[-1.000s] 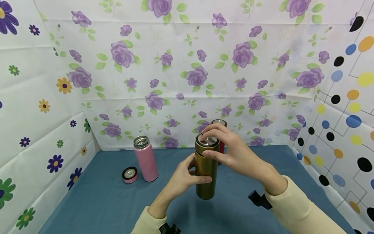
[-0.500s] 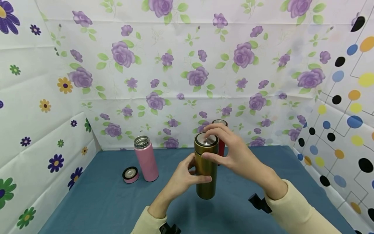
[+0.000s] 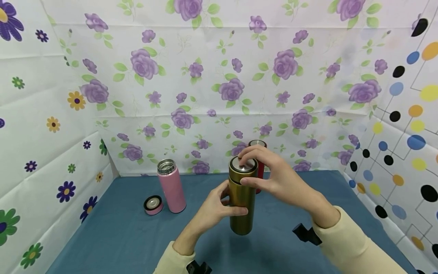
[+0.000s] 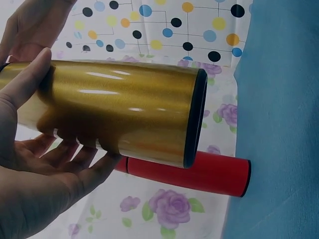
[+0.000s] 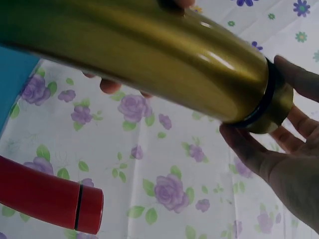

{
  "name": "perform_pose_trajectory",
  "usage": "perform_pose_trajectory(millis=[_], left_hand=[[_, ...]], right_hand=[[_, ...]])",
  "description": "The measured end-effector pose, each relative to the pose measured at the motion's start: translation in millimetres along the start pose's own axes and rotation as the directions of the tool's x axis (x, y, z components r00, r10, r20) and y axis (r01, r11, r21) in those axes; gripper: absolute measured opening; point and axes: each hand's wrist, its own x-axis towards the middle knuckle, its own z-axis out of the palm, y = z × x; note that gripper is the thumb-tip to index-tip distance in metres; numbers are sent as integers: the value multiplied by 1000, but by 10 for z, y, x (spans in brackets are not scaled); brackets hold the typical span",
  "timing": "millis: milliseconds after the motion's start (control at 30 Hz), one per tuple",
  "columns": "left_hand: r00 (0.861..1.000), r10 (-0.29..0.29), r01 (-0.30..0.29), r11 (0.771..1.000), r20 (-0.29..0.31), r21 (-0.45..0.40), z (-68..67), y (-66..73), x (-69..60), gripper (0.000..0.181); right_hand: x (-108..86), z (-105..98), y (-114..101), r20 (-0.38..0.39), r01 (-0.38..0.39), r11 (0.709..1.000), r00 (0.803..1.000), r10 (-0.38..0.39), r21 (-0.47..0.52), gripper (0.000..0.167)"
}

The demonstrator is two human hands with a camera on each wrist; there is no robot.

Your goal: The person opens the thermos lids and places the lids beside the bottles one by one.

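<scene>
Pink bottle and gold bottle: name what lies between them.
In the head view, the left hand, gripping the gold bottle, comes between it and the pink bottle; the rest of the gap shows only blue cloth and floral backdrop.

I am facing a white back sheet [image 3: 208, 49] hanging along the far edge of the tabletop [image 3: 113, 236], its horizontal creases [image 3: 154, 115] crossing purple roses [image 3: 144, 64] and green leaves [image 3: 118, 77]. Beyond the left edge, a second sheet [image 3: 30, 133] is carrying purple, orange and green flowers [image 3: 76, 100]; beyond the right edge, a third sheet [image 3: 400, 131] is showing coloured dots [image 3: 429, 193]. Blue cloth [image 3: 133, 243] is covering the tabletop under bright light.
</scene>
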Motion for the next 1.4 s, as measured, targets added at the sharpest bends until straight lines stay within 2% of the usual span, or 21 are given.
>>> perform_pose_trajectory(millis=[167, 367, 500, 633, 767, 900, 1000, 1133, 1400], left_hand=[[998, -26, 28, 999, 51, -31, -18, 11, -5, 69], [997, -37, 40, 998, 74, -43, -28, 16, -11, 69], [997, -26, 29, 998, 74, -48, -19, 28, -16, 69], [999, -6, 8, 999, 48, -34, -11, 32, -14, 68], [1000, 3, -3, 1000, 8, -3, -1, 30, -16, 67], [1000, 4, -4, 1000, -17, 19, 4, 23, -17, 67], [1000, 4, -4, 1000, -21, 26, 4, 12, -15, 67], [1000, -2, 2, 1000, -5, 13, -4, 4, -11, 67], [996, -25, 28, 999, 90, -37, -21, 30, -19, 69]], right_hand=[[6, -81, 28, 58, -7, 996, 998, 2, 92, 35], [15, -142, 50, 135, -40, 971, 991, 8, 237, 33], [11, -146, 66, 152, -39, 966, 988, -1, 256, 31], [1, -110, 78, 128, 2, 978, 991, -29, 208, 34], [-3, -10, 60, 46, 53, 996, 997, -57, 74, 40], [-4, 101, 19, -42, 70, 995, 996, -73, -72, 41], [3, 113, -10, -46, 47, 995, 998, -51, -90, 38], [11, 35, -12, 8, 11, 1000, 1000, -11, -25, 34], [25, -134, 35, 116, 15, 986, 993, -35, 164, 38]])
